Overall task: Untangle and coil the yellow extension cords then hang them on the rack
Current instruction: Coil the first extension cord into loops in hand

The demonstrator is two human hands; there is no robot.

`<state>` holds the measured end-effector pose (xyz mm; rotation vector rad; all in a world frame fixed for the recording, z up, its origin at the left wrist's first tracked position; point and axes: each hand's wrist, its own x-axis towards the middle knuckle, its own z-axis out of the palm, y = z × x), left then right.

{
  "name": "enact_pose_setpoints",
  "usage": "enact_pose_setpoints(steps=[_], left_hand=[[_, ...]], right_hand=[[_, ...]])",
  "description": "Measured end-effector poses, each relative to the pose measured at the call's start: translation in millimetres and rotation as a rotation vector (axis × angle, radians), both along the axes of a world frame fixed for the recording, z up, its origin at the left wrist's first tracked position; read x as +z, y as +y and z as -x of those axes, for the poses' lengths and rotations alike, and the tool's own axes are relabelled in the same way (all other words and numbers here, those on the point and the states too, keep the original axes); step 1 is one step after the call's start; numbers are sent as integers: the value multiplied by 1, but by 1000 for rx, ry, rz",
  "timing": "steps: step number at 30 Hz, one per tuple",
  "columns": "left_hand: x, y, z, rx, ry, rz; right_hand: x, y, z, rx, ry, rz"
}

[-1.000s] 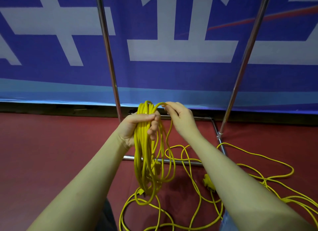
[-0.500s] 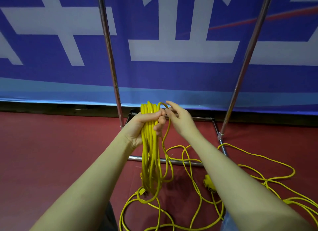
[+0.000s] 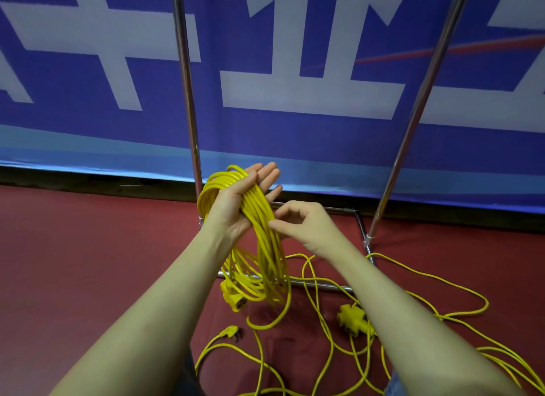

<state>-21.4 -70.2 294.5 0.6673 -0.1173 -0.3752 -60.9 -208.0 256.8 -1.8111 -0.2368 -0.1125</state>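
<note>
I see the coil draped over the left hand, whose palm faces up with fingers straight beneath the loops. The right hand, fingers curled, pinches a strand at the coil's side. Loose cord lies on the floor by the rack.

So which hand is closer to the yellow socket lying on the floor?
Right. The right hand is above and a little left of the socket; the left hand, carrying the coil, is farther up and left.
</note>
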Motion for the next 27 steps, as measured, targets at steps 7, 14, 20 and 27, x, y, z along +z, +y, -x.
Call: enact_pose_setpoints(steps=[7,14,20,27], left_hand=[[6,9,-3,33,87,105],[5,34,-14,-28,7,237],[-3,43,-12,-265,-148,-32],[-12,33,-5,-245,-249,-434]], right_hand=[[-4,2,-5,50,9,157],[-25,-26,3,15,217,231],[-11,-19,-2,-101,366,-370],[40,-12,-7,-55,487,-1133]])
